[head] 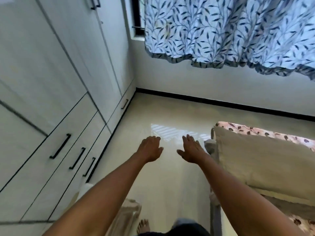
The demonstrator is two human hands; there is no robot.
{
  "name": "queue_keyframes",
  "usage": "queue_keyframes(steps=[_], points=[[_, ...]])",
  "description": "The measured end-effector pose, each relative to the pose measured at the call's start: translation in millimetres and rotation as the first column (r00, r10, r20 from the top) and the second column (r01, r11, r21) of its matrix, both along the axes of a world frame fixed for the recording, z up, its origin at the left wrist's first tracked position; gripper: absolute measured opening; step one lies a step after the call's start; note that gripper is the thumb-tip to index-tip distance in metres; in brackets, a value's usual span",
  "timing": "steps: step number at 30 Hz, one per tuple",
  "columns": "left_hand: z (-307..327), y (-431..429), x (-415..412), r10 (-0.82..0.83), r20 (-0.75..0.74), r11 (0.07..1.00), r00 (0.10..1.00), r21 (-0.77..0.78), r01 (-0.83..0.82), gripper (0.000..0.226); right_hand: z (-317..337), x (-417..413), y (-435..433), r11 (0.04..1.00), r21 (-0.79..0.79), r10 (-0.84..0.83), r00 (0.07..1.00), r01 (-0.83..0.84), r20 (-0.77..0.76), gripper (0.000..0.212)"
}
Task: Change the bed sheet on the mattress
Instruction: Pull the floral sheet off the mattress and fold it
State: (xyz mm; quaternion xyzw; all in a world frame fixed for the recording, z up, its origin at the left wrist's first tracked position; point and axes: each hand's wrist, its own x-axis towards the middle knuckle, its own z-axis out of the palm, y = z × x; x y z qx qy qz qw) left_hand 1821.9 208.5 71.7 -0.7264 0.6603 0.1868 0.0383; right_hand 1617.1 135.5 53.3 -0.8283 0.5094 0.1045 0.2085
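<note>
Mattress [255,164] sits lower right of frame, beige top bare. Pink floral sheet [265,133] shows only along its far edge, so prob. half off already. We hold left hand [150,149] & right hand [192,150] out mid-frame over the floor, fingers loose, gripping nothing, likely freed up to reach for the sheet.

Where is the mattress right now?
In the head view, the mattress sits at the right edge, just right of the right hand, with the pink flowered sheet along its far side.
</note>
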Motion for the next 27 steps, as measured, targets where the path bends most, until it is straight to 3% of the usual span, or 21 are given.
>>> queue_keyframes(steps=[6,13,18,22,27], points=[[9.1,-125.7,0.8,-0.256,0.007,0.966,0.967,0.041,0.255,0.056,4.2,-23.3,-65.2,0.971,0.01,-0.238,0.971,0.238,-0.025,0.079],[-2.9,-298.8,-56.0,-0.503,0.022,0.864,0.864,0.039,0.502,0.055,-23.1,-84.4,-194.9,0.857,0.035,-0.514,0.858,0.514,-0.015,0.081],[0.5,-424.9,-108.9,-0.658,0.056,0.751,0.751,0.113,0.65,0.056,-12.7,-127.0,-297.1,0.775,0.098,-0.626,0.78,0.624,-0.015,0.063],[7.5,-520.2,-151.7,-0.692,0.015,0.719,0.721,0.09,0.689,0.056,-13.7,-166.9,-358.3,0.67,0.115,-0.739,0.673,0.734,0.013,0.068],[4.0,-616.7,-214.1,-0.816,0.011,0.576,0.578,0.11,0.81,0.055,-23.9,-213.5,-399.3,0.505,0.13,-0.855,0.515,0.853,-0.058,0.07]])
